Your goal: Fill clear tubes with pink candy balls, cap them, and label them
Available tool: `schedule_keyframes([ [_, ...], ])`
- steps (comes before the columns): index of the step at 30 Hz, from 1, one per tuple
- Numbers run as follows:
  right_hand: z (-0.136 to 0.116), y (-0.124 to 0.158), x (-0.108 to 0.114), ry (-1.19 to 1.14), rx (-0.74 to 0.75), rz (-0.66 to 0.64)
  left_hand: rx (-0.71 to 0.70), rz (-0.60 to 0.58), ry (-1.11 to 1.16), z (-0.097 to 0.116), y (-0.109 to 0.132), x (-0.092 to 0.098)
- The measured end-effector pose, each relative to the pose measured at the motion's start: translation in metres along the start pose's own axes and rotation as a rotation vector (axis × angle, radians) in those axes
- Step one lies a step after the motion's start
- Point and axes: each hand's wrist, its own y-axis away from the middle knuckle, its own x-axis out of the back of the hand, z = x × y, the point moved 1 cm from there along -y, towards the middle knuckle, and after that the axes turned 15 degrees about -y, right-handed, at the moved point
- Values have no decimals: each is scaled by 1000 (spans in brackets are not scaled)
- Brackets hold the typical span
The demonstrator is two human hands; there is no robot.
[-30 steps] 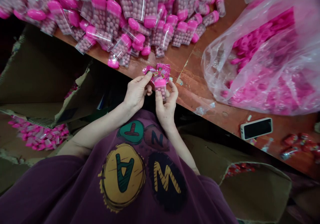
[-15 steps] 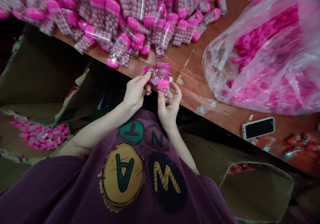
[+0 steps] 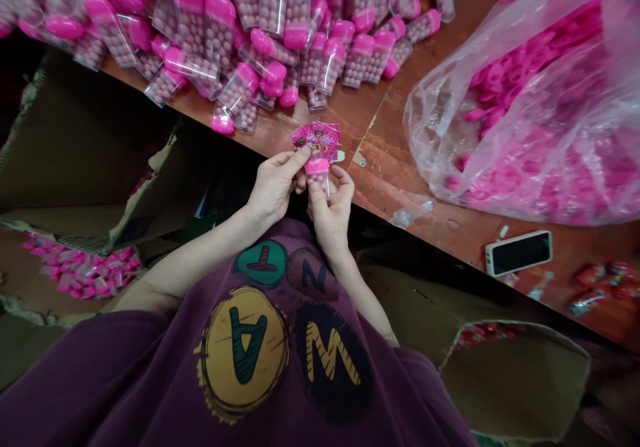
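Observation:
My right hand (image 3: 333, 210) grips a small clear candy container (image 3: 319, 182) with a pink cap and pink round candies inside, thumb across its front. My left hand (image 3: 280, 180) is closed, its thumb and forefinger pinching a small clear piece (image 3: 315, 151) right at the cap; the piece is partly hidden by the thumb. Just beyond my fingers, printed pink labels (image 3: 323, 134) lie on the table near its edge. A large heap of similar capped containers (image 3: 240, 94) covers the table behind them.
On the right, a clear plastic bag (image 3: 430, 120) holds many pink plastic parts. Nearer the edge lie a phone (image 3: 519, 254) and red wrapped pieces (image 3: 613, 280). Cardboard boxes (image 3: 90, 154) stand below the table; a pile of pink-capped pieces (image 3: 95, 270) sits at lower left.
Both hands have come closer together. The container has moved slightly left and up, and the clear piece in my left fingers now meets its cap.

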Motion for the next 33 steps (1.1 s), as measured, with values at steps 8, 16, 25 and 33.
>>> schedule_keyframes([
  [8, -4, -3, 1, -124, -137, -87, 84, -93, -66, 2, -1, 3],
  [16, -3, -6, 15, 130, 85, -201, 128, -256, -71, 1, -4, 10],
  [25, -8, -8, 17, 83, 14, -209, 78, -252, -170, 3, 2, 10],
  [33, -13, -7, 15, -6, -171, -217, 128, -256, -140, 1, 9, 11],
])
